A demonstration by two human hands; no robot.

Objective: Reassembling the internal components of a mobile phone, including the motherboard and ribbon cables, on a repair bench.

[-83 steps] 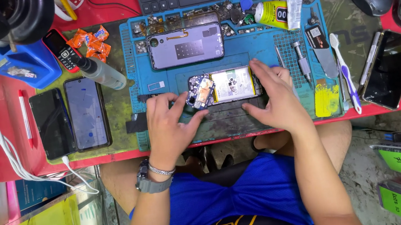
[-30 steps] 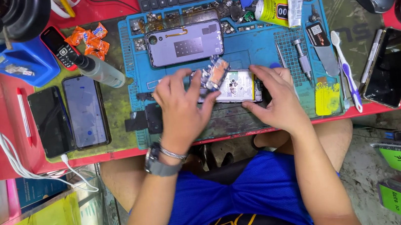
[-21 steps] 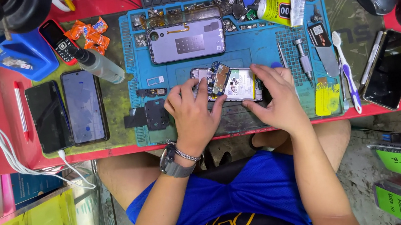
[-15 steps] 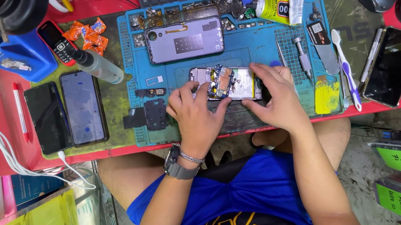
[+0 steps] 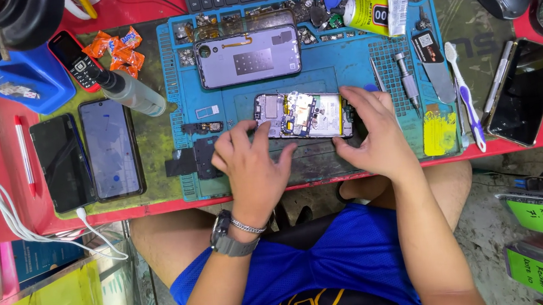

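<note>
Your left hand [image 5: 254, 164] has come off the opened phone [image 5: 304, 115]: a second ago it lay over the phone's left half with a small part pinched at its fingertips; now it rests on the blue mat [image 5: 344, 74] just below the phone's left end, fingers spread, only the tips reaching the phone's edge, and nothing in it. Your right hand [image 5: 373, 131] stays on the phone's right end, fingers curled over the edge, steadying it. So the bare board and battery lie fully in view, near the middle of the mat, toward the table's front edge.

By count: one opened phone, one lilac back cover [image 5: 248, 56] behind it, two dark phones [image 5: 89, 153] side by side near the table's left edge, one small keypad phone [image 5: 75, 57], one dark phone [image 5: 524, 91] at the right edge, one toothbrush [image 5: 464, 95], one glue tube [image 5: 375, 15]
</note>
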